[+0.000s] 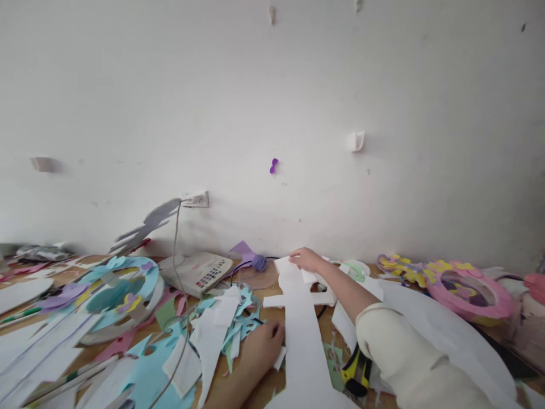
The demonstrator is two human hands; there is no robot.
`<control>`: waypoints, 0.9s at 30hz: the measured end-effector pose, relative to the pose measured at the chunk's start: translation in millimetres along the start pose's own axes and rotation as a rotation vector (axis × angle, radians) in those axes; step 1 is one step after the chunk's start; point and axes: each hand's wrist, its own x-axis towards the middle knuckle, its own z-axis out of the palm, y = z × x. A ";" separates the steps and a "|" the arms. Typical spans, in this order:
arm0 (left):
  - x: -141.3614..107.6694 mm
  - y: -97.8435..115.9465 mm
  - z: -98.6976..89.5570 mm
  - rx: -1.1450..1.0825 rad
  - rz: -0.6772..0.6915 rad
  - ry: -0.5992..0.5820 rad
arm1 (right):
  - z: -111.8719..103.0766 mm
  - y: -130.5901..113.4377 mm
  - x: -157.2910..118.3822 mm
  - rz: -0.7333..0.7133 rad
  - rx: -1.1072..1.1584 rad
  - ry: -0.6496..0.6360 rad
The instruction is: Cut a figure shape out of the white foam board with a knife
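Observation:
A long white cut-out sheet (300,335) with a crossbar near its top stretches away from me down the middle of the table. At its far end my right hand (307,259) is closed on the top edge, thumb and fingers together. My left hand (269,342) rests beside the cut-out's left edge, with fingers curled; whatever they may hold is hidden. Light blue scraps (244,318) and white scraps (219,315) lie left of that hand. Below my right forearm is a yellow and black utility knife (356,372).
A pink ring with flowers (472,292) and a large white disc (451,329) lie to the right. Leftward are a blue decorated ring (147,275), a calculator-like device (204,272) and a hanging cable (176,244) from the wall socket (198,199). The wall (238,113) stands behind.

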 end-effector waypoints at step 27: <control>-10.6 -9.0 -7.3 -0.204 0.535 0.500 | 18.4 71.8 -156.7 -0.408 -0.288 0.002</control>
